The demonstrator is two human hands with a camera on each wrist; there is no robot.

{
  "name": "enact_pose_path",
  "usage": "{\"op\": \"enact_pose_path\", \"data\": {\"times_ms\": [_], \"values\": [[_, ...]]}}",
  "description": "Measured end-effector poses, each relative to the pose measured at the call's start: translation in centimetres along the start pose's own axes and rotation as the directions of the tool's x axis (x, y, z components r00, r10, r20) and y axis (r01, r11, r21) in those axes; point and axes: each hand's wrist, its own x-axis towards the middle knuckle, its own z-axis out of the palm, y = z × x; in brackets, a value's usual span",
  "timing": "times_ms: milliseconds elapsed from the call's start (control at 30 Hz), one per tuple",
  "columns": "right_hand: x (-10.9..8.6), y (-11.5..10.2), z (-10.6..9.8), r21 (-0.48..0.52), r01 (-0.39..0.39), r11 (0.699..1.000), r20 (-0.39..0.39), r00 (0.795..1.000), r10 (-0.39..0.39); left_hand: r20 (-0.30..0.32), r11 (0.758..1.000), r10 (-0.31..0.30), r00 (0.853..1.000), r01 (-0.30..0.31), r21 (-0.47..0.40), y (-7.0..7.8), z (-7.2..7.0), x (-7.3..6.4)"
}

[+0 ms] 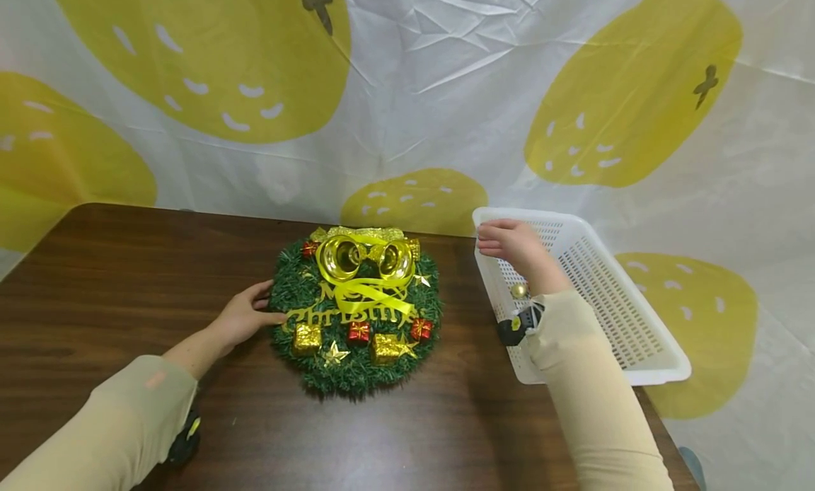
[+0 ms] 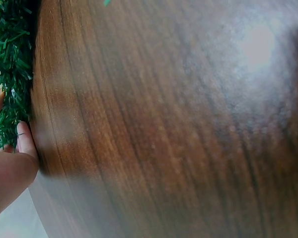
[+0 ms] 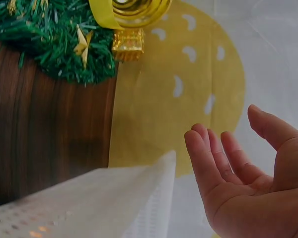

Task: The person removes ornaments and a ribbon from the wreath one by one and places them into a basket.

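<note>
A green Christmas wreath [image 1: 293, 353] lies on the table, with gold bells [image 1: 344, 257], yellow ribbon, small red and gold gift boxes, stars and gold lettering on it. My left hand [image 1: 238, 318] pinches its left edge, thumb on the upper side; in the left wrist view the fingers [image 2: 26, 139] are around the green tinsel. Over the near-left part of a white plastic basket [image 1: 649, 374] is my right hand [image 1: 516, 247], fingers loosely extended and nothing in them. The right wrist view shows that palm [image 3: 248, 198] bare. A small gold ball [image 1: 519, 291] shows inside the basket beside the wrist.
The brown wooden table [image 1: 127, 279] reaches back to a white cloth [image 1: 414, 88] printed with yellow fruit. The basket stands at the table's right side, its right end by the cloth. Black wrist cameras sit on both forearms.
</note>
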Motion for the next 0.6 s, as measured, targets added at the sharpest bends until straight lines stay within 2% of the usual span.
{"op": "enact_pose_path", "data": {"times_ms": [600], "values": [[1.7, 1.4, 4.5, 0.014, -0.077, 0.997, 0.053, 0.996, 0.077, 0.004, 1.0, 0.013, 1.0, -0.013, -0.02, 0.3, 0.0, -0.4]]}}
